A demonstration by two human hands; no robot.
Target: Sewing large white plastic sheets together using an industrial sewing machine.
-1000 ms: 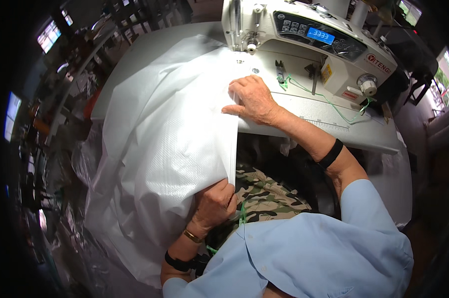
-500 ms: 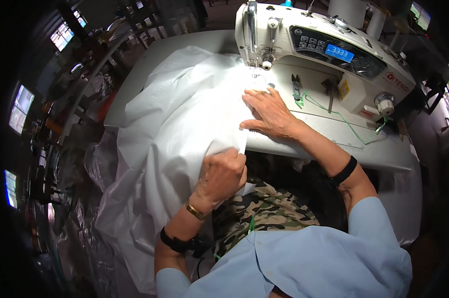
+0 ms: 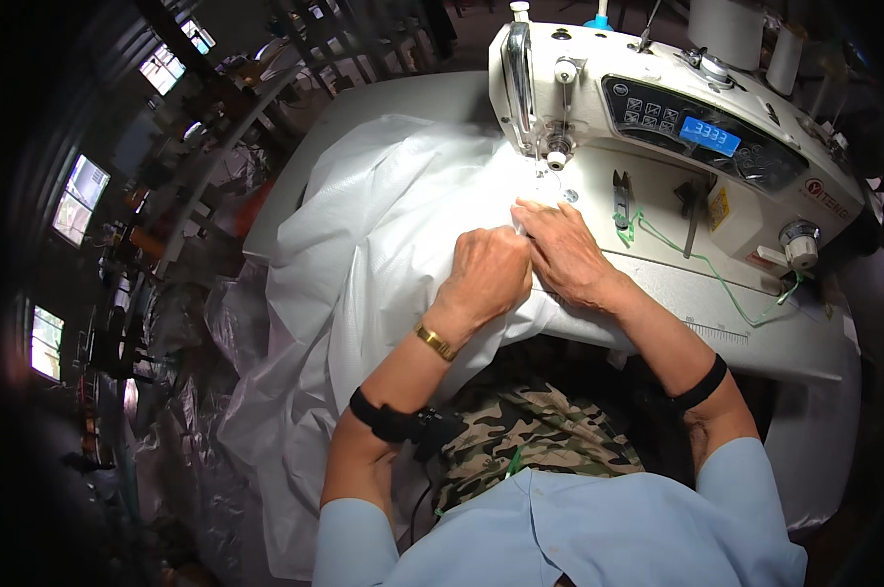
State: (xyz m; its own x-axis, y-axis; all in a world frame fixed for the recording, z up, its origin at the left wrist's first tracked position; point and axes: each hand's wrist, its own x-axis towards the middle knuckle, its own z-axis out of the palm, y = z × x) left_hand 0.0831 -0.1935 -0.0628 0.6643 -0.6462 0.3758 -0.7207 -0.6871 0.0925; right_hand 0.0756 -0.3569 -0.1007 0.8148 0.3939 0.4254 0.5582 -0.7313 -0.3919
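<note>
One white sheet (image 3: pixel 363 220) lies mid-frame, clamped in my left hand (image 3: pixel 491 272); whether my right hand (image 3: pixel 571 259) grips, and how much is sewn, I can't tell.

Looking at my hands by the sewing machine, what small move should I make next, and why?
Perhaps ease the white sheet gently toward the sewing machine: your left hand and right hand are close together at its edge, just in front of the needle. Glare hides exactly where that edge lies.
</note>
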